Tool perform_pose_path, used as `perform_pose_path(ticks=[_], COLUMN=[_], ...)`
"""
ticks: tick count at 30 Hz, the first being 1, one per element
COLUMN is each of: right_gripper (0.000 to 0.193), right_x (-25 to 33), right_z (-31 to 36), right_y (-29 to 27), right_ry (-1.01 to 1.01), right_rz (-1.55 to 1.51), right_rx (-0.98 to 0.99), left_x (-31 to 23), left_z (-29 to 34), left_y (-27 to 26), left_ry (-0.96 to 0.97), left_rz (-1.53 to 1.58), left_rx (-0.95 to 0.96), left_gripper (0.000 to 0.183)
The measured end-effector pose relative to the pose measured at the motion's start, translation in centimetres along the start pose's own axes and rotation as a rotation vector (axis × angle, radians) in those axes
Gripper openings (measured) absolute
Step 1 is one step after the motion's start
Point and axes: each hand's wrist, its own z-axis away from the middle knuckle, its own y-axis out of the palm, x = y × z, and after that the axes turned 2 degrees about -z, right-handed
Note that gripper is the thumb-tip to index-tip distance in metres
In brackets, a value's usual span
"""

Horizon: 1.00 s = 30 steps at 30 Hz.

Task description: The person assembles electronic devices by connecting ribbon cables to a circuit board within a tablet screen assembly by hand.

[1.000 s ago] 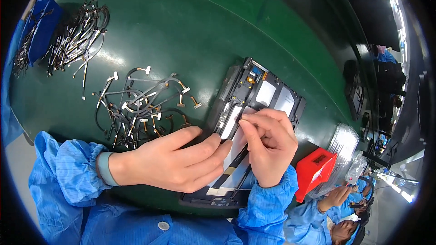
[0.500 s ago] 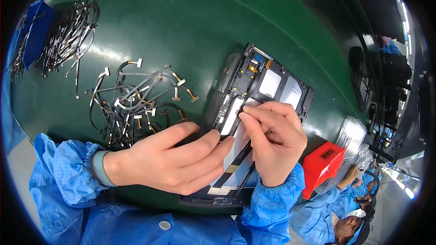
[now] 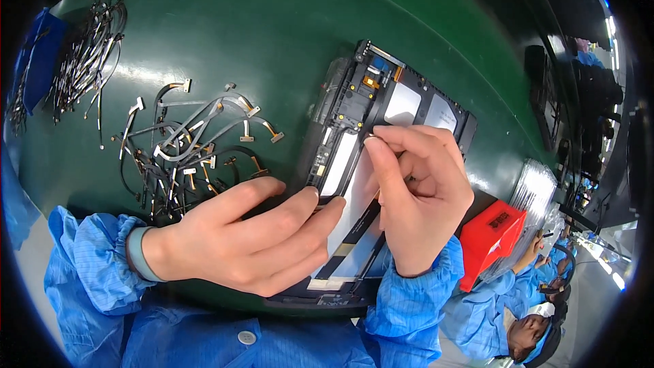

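Observation:
A flat electronic device with its inside exposed (image 3: 409, 105) lies slanted on the table, showing black frame parts, silver panels and small yellow-ringed screws. My right hand (image 3: 426, 194) is over its middle, thumb and forefinger pinched on the end of a thin black cable (image 3: 353, 176). That cable runs along the device toward my left fingertips. My left hand (image 3: 248, 235) reaches across the device's left edge, fingers apart, with two fingertips touching near the cable's lower part. Its palm side is hidden. Left of the device lies a loose tangle of dark cables with white and brown connectors (image 3: 194, 140).
A larger bundle of cables (image 3: 85, 61) lies at the far left beside a blue bin (image 3: 44, 61). On the right are a red box (image 3: 492, 235) and clear plastic trays (image 3: 535, 191). Beyond them, a co-worker in blue (image 3: 484, 313) is seated.
My right hand has shifted slightly up and right, still pinching the cable. My left hand has hardly moved against the device. The whole view has shifted a little.

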Motion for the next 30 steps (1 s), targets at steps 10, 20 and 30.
perform_pose_path(ticks=[10, 20, 30], right_gripper=[0.021, 0.029, 0.050], right_x=[0.2, 1.2, 0.4], right_z=[0.6, 3.6, 6.1], right_y=[-0.1, -2.0, -5.1], right_ry=[-0.384, -0.731, -0.324], right_rz=[0.384, 0.733, 0.689], right_rx=[0.064, 0.311, 0.044], left_x=[0.0, -0.2, -0.4], left_z=[0.2, 0.0, 1.6], left_y=[-0.1, -0.7, -3.8], left_ry=[-0.001, 0.023, -0.025], left_rz=[-0.010, -0.104, -0.071], left_rx=[-0.008, -0.045, 0.106], left_gripper=[0.013, 0.018, 0.025])
